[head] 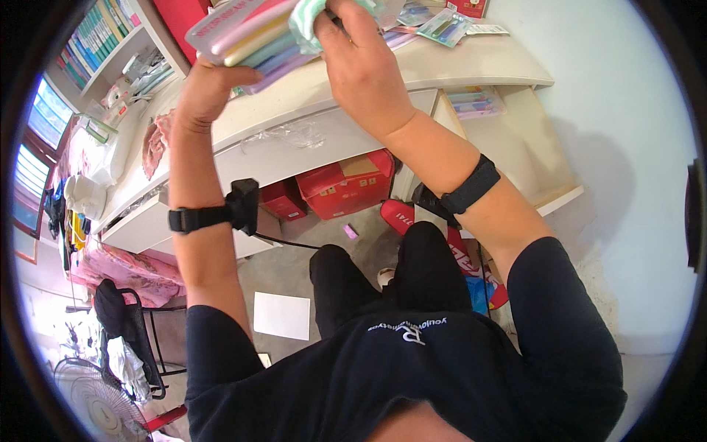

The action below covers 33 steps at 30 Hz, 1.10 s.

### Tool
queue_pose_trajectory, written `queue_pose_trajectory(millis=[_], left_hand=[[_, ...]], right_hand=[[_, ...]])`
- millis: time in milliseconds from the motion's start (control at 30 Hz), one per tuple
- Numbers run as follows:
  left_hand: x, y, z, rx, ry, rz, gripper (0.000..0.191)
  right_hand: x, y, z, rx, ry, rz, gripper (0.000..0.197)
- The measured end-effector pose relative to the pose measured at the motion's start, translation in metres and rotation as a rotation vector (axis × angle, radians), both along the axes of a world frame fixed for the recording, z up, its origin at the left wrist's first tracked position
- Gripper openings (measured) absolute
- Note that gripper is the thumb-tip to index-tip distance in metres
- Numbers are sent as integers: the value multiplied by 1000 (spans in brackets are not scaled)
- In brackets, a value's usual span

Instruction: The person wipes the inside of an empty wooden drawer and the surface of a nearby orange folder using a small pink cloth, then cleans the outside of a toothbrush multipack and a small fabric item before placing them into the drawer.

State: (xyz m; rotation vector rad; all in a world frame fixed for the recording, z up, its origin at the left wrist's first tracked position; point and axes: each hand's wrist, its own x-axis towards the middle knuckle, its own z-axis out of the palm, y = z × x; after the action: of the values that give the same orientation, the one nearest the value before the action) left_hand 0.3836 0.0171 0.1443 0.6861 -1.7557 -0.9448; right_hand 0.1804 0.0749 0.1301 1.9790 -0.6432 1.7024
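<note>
A clear plastic pack of pastel-coloured pens or markers (270,55) is raised above the desk at the top of the view. My left hand (207,91) grips its near left end, with the thumb across the front. In my right hand (362,63) is a bunched green-and-white cloth (307,25), pressed against the right part of the pack. The fingertips of that hand are partly hidden by the cloth. Beneath both hands runs the pale desk top (298,91).
Stationery packs (444,26) lie at the desk's back right. An open drawer (530,143) at right holds another pack of pens (476,104). Clear plastic wrap (293,135) hangs at the desk front. A pink cloth (157,143) lies at left; red boxes (348,185) stand underneath.
</note>
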Motion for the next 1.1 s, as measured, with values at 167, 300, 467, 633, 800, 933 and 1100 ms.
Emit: queue_pose_trajectory(millis=[167,300,467,633,800,933,1100], left_hand=[[-17,6,-25,16,-49,64,44],[-20,4,-22,-20,-41,38,44],[-13,-7,-33,-1,-66,34,44],[6,17,-33,-1,-127,93,47],[41,77,-19,37,-294,162,51],[25,124,-30,231,144,20,49],[-38,138,-60,76,281,-106,55]], right_hand=[[-9,-10,-17,-14,69,-124,34],[-13,-7,-22,23,79,-108,34],[-16,-3,-26,71,126,-118,34],[-4,-2,-31,55,138,-89,33],[26,15,-31,84,96,84,30],[42,53,-10,35,120,198,29],[25,99,4,178,238,241,24]])
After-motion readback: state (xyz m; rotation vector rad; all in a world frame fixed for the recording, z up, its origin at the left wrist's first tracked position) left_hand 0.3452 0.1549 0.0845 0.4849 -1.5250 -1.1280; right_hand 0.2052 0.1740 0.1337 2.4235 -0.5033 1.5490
